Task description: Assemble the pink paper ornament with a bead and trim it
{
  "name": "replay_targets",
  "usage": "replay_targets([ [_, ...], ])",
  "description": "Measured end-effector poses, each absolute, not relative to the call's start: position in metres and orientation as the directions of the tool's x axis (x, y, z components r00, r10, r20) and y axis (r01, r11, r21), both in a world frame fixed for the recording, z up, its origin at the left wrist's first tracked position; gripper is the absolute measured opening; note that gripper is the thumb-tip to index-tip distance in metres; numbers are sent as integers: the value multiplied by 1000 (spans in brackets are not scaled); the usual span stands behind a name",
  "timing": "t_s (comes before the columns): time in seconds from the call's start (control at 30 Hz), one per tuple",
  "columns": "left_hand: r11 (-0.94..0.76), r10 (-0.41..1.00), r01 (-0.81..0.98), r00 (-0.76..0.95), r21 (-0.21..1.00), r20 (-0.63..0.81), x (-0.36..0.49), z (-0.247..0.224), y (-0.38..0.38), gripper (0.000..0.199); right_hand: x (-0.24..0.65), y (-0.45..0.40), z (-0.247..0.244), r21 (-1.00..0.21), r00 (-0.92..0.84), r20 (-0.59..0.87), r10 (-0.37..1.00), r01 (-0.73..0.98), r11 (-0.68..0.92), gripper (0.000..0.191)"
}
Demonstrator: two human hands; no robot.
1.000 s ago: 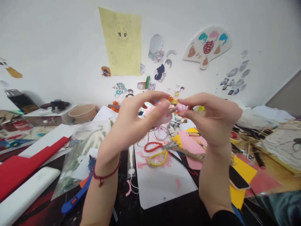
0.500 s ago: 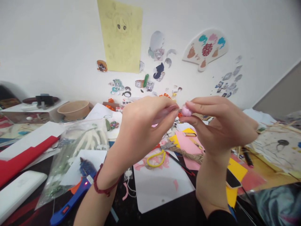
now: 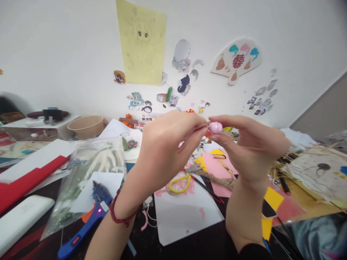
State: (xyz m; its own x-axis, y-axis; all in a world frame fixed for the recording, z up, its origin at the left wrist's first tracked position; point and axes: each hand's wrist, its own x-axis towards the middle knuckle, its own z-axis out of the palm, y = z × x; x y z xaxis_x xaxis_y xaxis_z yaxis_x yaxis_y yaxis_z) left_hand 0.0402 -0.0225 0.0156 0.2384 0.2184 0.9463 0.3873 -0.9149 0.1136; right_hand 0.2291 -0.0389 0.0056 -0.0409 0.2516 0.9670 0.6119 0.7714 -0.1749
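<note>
Both of my hands are raised above the desk, close together. Between the thumb and index finger of my right hand [image 3: 249, 148] sits a glossy pink bead [image 3: 215, 127], the finger above it and the thumb below. A thin wire-like piece [image 3: 208, 127] runs from the bead's left side to my left hand [image 3: 168, 141], whose thumb and index finger are pinched on it. Something pink shows under the left fingers, mostly hidden. Below the hands, yellow-handled scissors [image 3: 180, 188] lie on a white sheet [image 3: 187, 220] with pink scraps.
A blue glue gun [image 3: 86, 225] with a lit red light lies at the left, by a clear plastic bag [image 3: 62, 191]. A white case [image 3: 24, 224], a red strip [image 3: 29, 180] and a round tan box [image 3: 86, 125] are further left. Twine [image 3: 219, 180] and pink paper are right of centre.
The right fingers have shifted off the front of the pink bead, which now shows whole. The left hand keeps its pinch. The view has tilted slightly.
</note>
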Motion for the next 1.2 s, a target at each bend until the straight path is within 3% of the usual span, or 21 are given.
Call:
replay_targets([
  [0.33, -856, 190, 515, 248, 37, 950, 46, 14, -26, 25, 223, -37, 3, -256, 33, 960, 280, 513, 819, 21],
  [0.83, -869, 120, 494, 228, -9, 966, 50, 15, -31, 32, 221, -41, -1, -179, 27, 981, 191, 500, 848, 33],
  [1.2, -933, 300, 289, 291, 216, 908, 38, 18, -27, 12, 220, -45, 3, -333, 87, 939, 334, 481, 811, 17],
])
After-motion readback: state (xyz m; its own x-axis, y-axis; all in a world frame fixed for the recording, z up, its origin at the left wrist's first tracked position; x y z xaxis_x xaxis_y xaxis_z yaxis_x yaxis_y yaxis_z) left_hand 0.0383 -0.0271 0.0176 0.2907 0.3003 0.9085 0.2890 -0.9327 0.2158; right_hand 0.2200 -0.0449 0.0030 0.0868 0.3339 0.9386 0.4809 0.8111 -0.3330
